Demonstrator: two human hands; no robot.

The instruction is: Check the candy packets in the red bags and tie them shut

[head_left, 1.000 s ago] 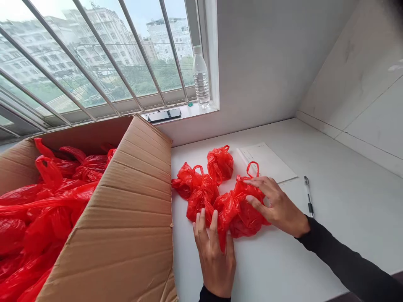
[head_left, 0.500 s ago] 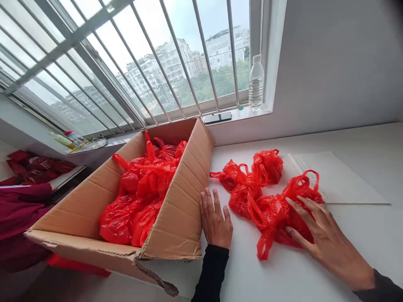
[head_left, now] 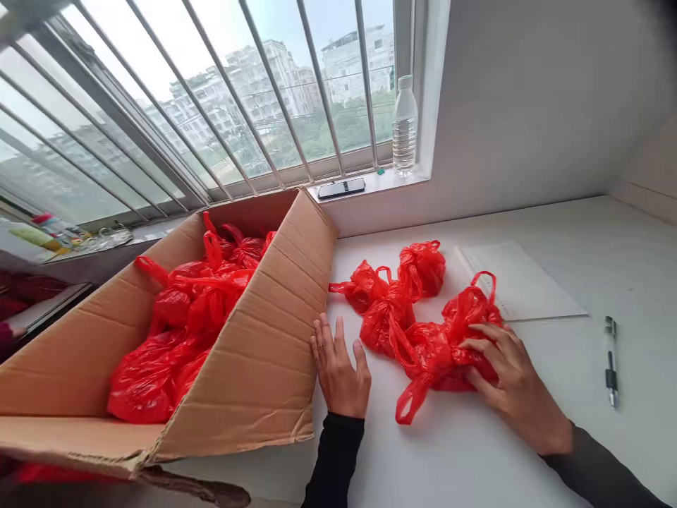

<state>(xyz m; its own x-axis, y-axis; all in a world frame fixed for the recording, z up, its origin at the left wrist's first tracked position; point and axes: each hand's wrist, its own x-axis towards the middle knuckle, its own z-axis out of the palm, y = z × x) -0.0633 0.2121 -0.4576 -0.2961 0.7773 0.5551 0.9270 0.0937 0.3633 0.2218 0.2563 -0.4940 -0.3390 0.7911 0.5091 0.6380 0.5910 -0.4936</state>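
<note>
My left hand (head_left: 341,367) is open, with its fingers spread against the side of the cardboard box (head_left: 264,353) and the white tabletop. My right hand (head_left: 510,381) is curled over a knotted red plastic bag (head_left: 441,353), thumb on the near side and fingers on top. What the bag contains is hidden. Touching it, more tied red plastic bags (head_left: 383,317) lie in a cluster between my two hands, with another bag (head_left: 422,269) behind. Inside the box are several red plastic bags (head_left: 174,339), their loop handles sticking up.
White paper sheets (head_left: 529,279) lie behind my right hand, and a pen (head_left: 611,363) is at the right. On the windowsill are a phone (head_left: 341,188) and a clear bottle (head_left: 405,130). Another person's hand (head_left: 15,331) shows at the left edge.
The view has swung to the right, bringing the pen into sight. My right fingers have curled more closely round the bag. My left hand stays beside the box.
</note>
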